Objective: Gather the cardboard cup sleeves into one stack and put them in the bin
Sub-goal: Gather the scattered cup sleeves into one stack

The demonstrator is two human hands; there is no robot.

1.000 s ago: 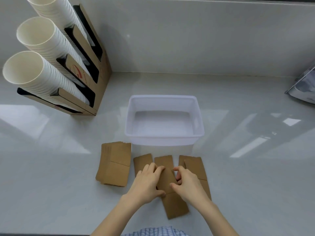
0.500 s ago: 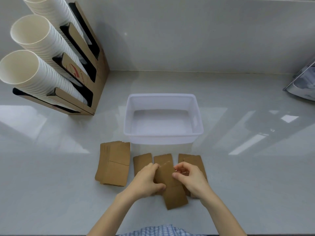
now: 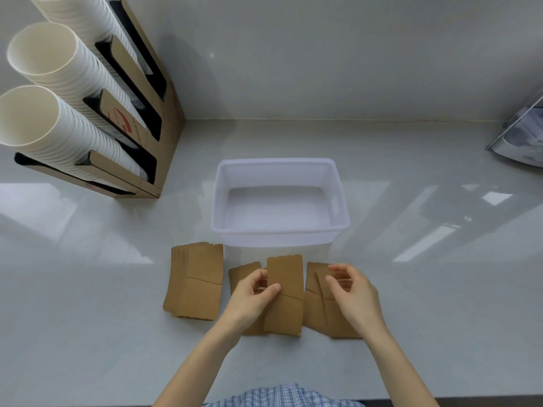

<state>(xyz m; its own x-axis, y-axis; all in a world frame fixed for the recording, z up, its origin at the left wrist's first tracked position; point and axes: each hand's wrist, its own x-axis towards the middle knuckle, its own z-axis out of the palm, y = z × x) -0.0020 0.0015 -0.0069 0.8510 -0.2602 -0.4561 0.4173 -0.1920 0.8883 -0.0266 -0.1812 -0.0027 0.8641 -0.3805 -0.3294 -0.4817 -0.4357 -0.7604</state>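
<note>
A: Where is the sleeve in relation to the fingers?

B: The left hand [image 3: 249, 298] pinches the middle sleeve [image 3: 285, 295] at its left edge, thumb on top and the other fingers curled behind it. The sleeve is lifted and stands a little tilted over the sleeve under the left hand [image 3: 244, 273], which lies flat.

A: And the right hand?

B: The right hand [image 3: 352, 292] hovers over the overlapping sleeves on the right [image 3: 316, 304], fingers half curled with thumb and forefinger a narrow way apart. They hold nothing that I can see, and I cannot tell whether they touch the cardboard.

A: The rest of the sleeves?

B: A thick stack of sleeves [image 3: 195, 282] lies to the left, apart from the left hand, its near corner toward the front of the tabletop [image 3: 88, 333]. All the cardboard sits just in front of the white bin [image 3: 279, 230], which has nothing in it.

A: Room to move?

B: Bare tabletop on both sides of the sleeves and to the right of the bin. The cup dispenser [image 3: 147, 118] with its rows of white paper cups [image 3: 44, 118] stands well off at the back left, against the wall. A shiny object [image 3: 523, 139] sits at the far right edge.

A: Any writing?

B: Red marks and some letters on the dispenser's front panel, too small to read. The sleeves are plain brown.
</note>
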